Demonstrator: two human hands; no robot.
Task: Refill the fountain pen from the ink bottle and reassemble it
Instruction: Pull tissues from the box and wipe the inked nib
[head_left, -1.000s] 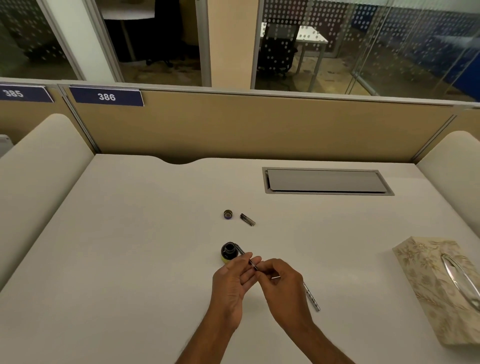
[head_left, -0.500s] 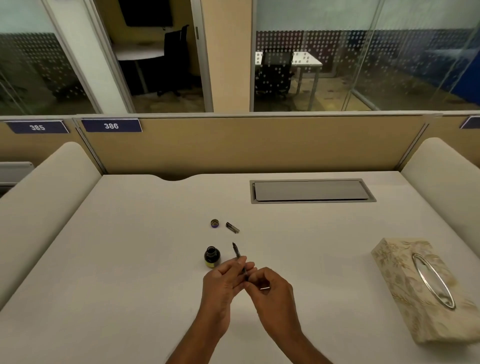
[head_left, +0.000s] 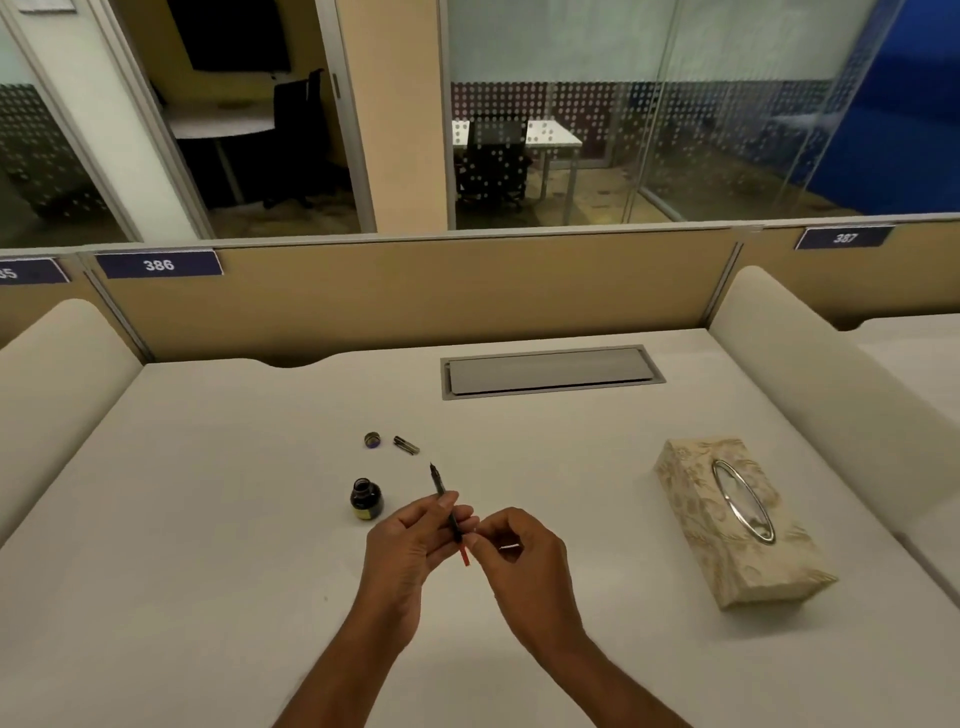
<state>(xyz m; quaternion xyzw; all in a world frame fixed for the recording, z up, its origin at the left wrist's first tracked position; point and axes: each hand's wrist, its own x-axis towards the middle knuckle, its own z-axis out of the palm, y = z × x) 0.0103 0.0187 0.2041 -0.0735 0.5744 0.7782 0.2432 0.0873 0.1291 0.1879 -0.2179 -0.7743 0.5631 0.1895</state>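
My left hand (head_left: 410, 540) pinches the dark nib section of the fountain pen (head_left: 442, 493), whose nib points up and away from me. A red converter end (head_left: 465, 557) sticks out below the section, and the fingertips of my right hand (head_left: 519, 556) grip it. The open ink bottle (head_left: 366, 500) stands on the white desk (head_left: 208, 519), just left of my left hand. Its round cap (head_left: 372, 439) lies farther back, with a short dark pen part (head_left: 406, 445) beside it. The pen barrel is hidden.
A patterned tissue box (head_left: 737, 525) lies on the right of the desk. A grey cable hatch (head_left: 550, 371) is set into the desk at the back. Padded dividers rise on both sides, and a beige partition (head_left: 415, 291) stands behind.
The pen section has come away from the ink bottle and now stands higher, nib up. The red converter end has come into view between my hands. The camera has tilted upward.
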